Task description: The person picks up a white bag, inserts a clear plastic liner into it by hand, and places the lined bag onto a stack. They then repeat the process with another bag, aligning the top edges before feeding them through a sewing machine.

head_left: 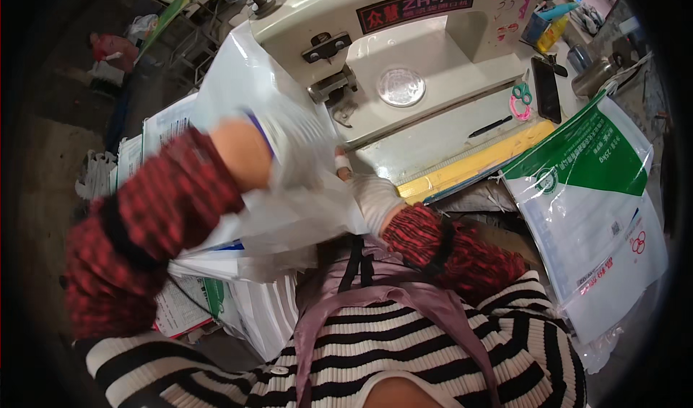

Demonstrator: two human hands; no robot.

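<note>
A large white plastic sack (245, 76) rises at the left end of the sewing machine (317, 0), and its loose lower part spreads between my hands. My left hand (292, 144), in a whitish glove with a purple cuff, lies against the sack; motion smears its fingers. At the sack's right edge is my right hand (372, 195), in a whitish glove, with one taped finger pointing up near the machine's needle end. Its other fingers are hidden by the sack, whose edge it appears to grip. Red-and-black checked sleeve covers go over both forearms.
On the machine bed lie pink-and-green scissors (520, 101), a black pen (490, 126) and a dark phone (546, 90). A yellow strip (469, 159) edges the bed. A green-and-white printed sack (599, 213) hangs at right. Stacked white sacks (253, 310) lie at lower left.
</note>
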